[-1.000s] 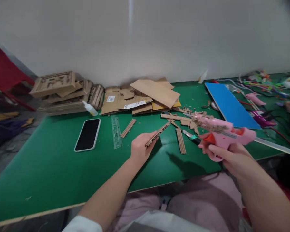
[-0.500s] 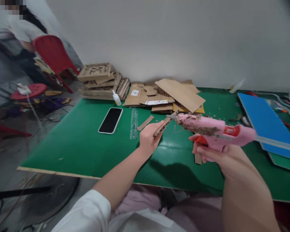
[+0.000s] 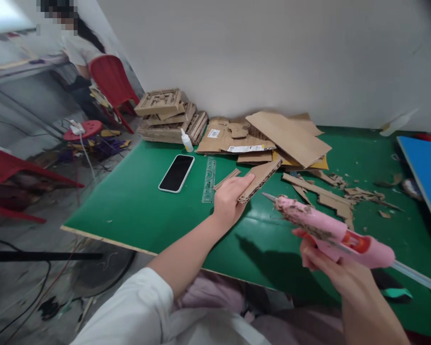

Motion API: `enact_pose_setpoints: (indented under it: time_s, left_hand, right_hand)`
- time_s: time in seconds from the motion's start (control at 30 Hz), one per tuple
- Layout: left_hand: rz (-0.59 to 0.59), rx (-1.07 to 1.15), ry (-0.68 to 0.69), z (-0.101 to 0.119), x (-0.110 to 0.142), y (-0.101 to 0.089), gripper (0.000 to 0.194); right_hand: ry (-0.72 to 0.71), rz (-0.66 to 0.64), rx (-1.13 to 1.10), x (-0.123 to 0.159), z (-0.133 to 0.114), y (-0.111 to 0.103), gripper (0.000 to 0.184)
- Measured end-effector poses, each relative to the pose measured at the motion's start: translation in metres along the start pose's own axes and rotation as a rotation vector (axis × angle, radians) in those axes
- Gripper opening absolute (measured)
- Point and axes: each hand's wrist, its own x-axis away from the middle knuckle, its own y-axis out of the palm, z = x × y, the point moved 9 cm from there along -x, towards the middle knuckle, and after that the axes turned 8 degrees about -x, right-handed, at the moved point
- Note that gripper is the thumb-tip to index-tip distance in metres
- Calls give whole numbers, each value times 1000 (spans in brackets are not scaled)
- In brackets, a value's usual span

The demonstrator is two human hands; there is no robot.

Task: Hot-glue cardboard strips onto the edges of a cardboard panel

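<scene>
In my left hand point(image 3: 228, 199) is a flat piece of cardboard point(image 3: 261, 180), tilted so that its corrugated edge faces right. My right hand point(image 3: 326, 261) grips a pink hot glue gun point(image 3: 319, 225), with scraps stuck around its front and a clear glue stick point(image 3: 420, 278) coming out of the back. The gun's metal nozzle points up and left, a short way from the cardboard's edge and apart from it. Just beyond my left hand lie a narrow cardboard strip point(image 3: 233, 175) and a clear plastic ruler point(image 3: 209, 181).
A phone point(image 3: 176, 173) and a small white bottle point(image 3: 187, 141) lie left of the ruler. Stacked cardboard frames point(image 3: 165, 103) and loose sheets point(image 3: 290, 136) line the wall. Cardboard scraps point(image 3: 330, 196) and a blue board point(image 3: 425, 163) are to the right. A person sits beyond a red chair point(image 3: 111, 79).
My view has swung left. The glue gun's nozzle came to the cardboard's edge, then drew back to the right and down. The cardboard has turned to show more of its flat face.
</scene>
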Motion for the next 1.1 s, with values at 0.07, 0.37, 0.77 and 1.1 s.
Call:
enact_pose_setpoints:
  time_s: [0.07, 0.37, 0.77, 1.1]
  left_hand:
    - [-18, -9, 5, 1, 0, 1, 34]
    - [-25, -27, 13, 1, 2, 3, 36]
    - [-56, 1, 1, 2, 4, 7, 39]
    - [-54, 15, 8, 2, 5, 8, 39]
  right_hand:
    - [20, -5, 35, 0, 7, -2, 32]
    - [76, -31, 82, 0, 16, 0, 29]
    - [107, -35, 94, 3, 13, 7, 33]
    - [99, -90, 72, 1, 7, 13, 32]
